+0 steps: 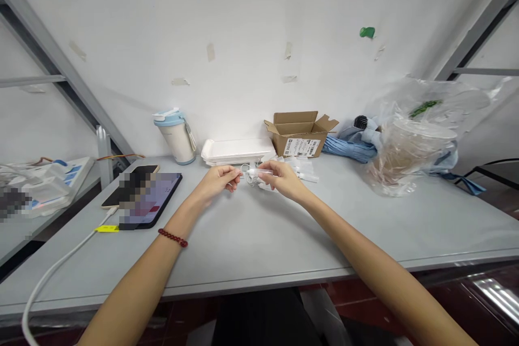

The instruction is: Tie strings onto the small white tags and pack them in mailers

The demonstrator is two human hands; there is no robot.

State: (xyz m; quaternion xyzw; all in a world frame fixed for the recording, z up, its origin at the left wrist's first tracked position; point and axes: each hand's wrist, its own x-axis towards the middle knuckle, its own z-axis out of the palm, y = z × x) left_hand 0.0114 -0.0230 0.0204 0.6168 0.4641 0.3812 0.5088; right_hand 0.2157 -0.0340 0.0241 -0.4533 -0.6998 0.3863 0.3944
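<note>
Above the grey table, my right hand [281, 177] is closed around a small clear tube with a white end [264, 172], which points left. A thin pale loop [245, 166] runs from that white end toward my left hand [223, 178]. The fingertips of my left hand pinch the loop; its exact kind is too small to make out. Beneath and beside my right hand lies a loose pile of similar clear tubes and white pieces [307, 177], partly hidden by the hand.
Behind my hands stand a stack of white trays [239, 150] and an open cardboard box [302, 138]. To the left are a tumbler [176, 138] and two phones, one black-edged [162, 211], with a white cable [60, 259]. A plastic bag [413, 151] and blue cloth [351, 147] lie right.
</note>
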